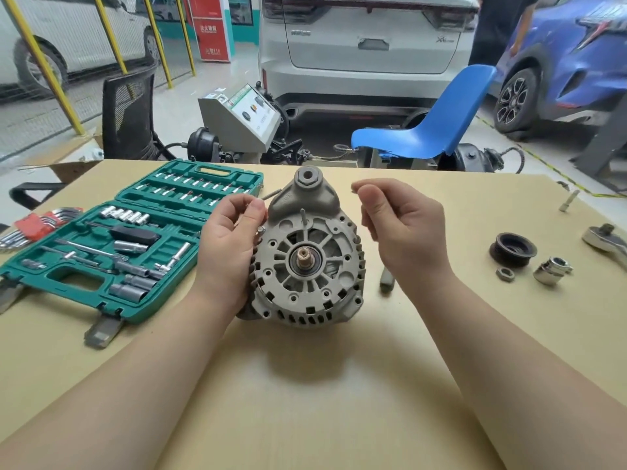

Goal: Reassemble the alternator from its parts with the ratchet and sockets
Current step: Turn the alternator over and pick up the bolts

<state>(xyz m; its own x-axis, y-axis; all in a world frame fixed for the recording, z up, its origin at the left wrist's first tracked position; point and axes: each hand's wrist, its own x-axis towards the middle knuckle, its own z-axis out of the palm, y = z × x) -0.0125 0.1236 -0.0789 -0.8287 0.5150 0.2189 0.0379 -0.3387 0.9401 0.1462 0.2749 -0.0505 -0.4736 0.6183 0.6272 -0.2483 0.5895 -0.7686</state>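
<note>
Both hands pinch thin through-bolts beside the grey cast alternator, likely next threading them into its housing.

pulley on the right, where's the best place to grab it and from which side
Grip the pulley by its grooved outer rim, coming straight down from above with thumb and fingers on opposite sides. It lies flat on the table with its bore facing up, so the round rim is exposed all around. The nut and socket sit just in front, so approaching from the far side looks clearer.

Alternator mid-table; socket case to its left, pulley and ratchet right
</note>
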